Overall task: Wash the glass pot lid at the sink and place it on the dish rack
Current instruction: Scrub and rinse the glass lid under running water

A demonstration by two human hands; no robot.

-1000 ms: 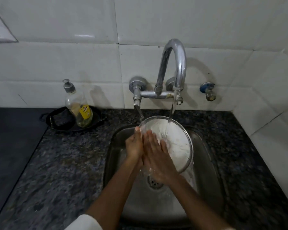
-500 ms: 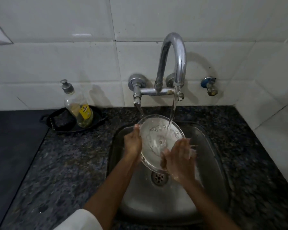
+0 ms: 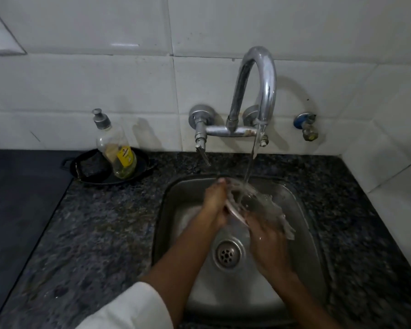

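Observation:
The glass pot lid [image 3: 249,200] is tilted over the steel sink [image 3: 301,224], under the running stream from the chrome tap [image 3: 259,96]. Water sheets off its right side. My left hand [image 3: 215,203] grips the lid's left rim, thumb at the top. My right hand [image 3: 268,236] is pressed against the lid's lower right face, fingers blurred by water. The lid's handle is hidden. No dish rack is in view.
A dish-soap bottle [image 3: 115,148] and a dark scrub pad [image 3: 90,166] sit in a small black pan [image 3: 142,162] on the granite counter [image 3: 100,233] left of the sink. A second wall tap [image 3: 306,125] is at the right. The drain [image 3: 227,255] lies below my hands.
The lid has turned from facing me to tilted nearly edge-on. My right hand slid from the lid's centre to its lower right. The foam has rinsed off.

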